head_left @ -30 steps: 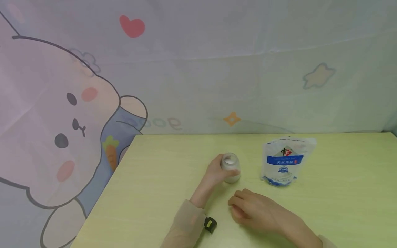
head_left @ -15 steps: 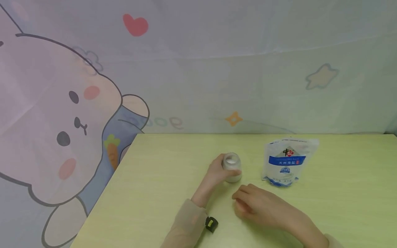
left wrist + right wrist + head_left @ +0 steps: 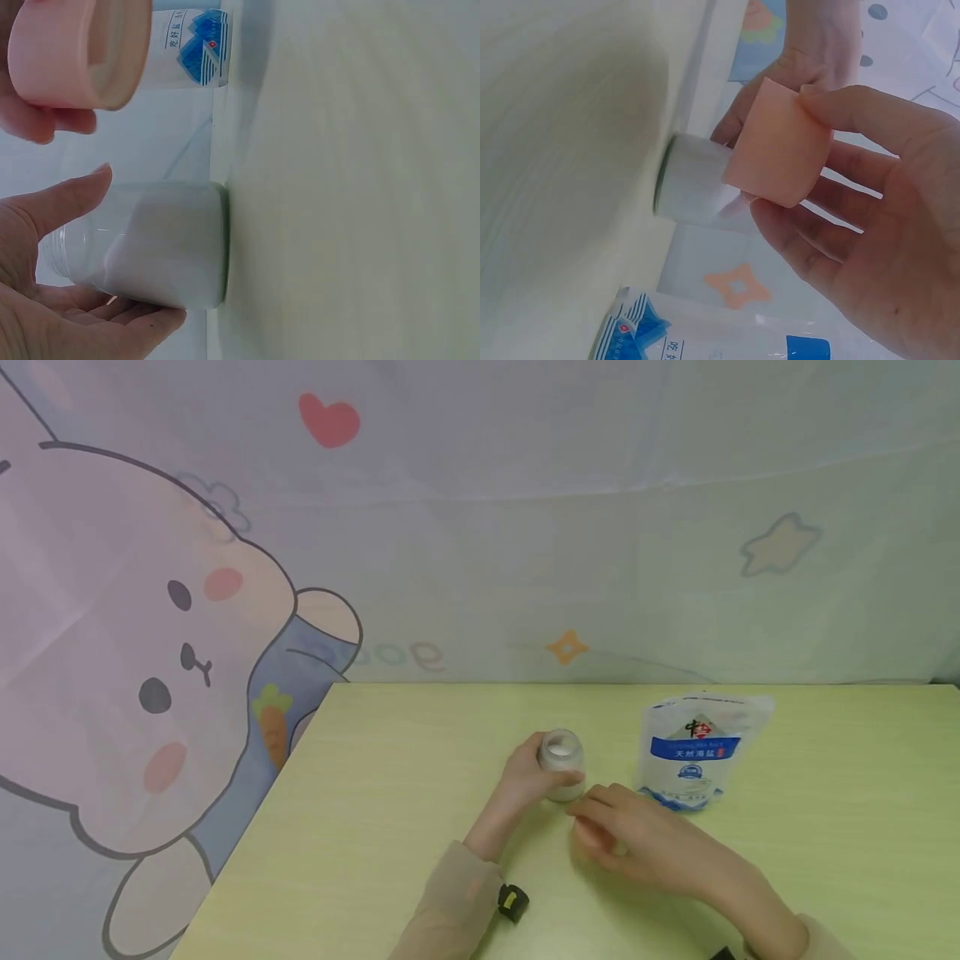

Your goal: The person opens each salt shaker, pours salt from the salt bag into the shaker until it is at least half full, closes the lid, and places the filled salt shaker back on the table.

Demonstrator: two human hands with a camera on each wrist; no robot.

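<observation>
A clear glass jar with white contents stands upright and uncovered on the table. My left hand grips its side, thumb across the front. In the left wrist view, the jar rests between thumb and fingers. My right hand is at the jar's front right. Its thumb and fingers pinch a pink cap, which shows best in the right wrist view. From the left wrist, the cap appears beside the jar's upper end, apart from it, its hollow side facing the table.
Just behind the right hand, a white and blue salt pouch stands upright on the pale yellow-green table. A cloth with a cartoon print hangs behind the table's far edge. A black strap piece sits by the left sleeve.
My right hand has moved away from me with the cap, closer to the jar and the salt pouch. The left hand keeps its grip on the jar. The head view has shifted slightly.
</observation>
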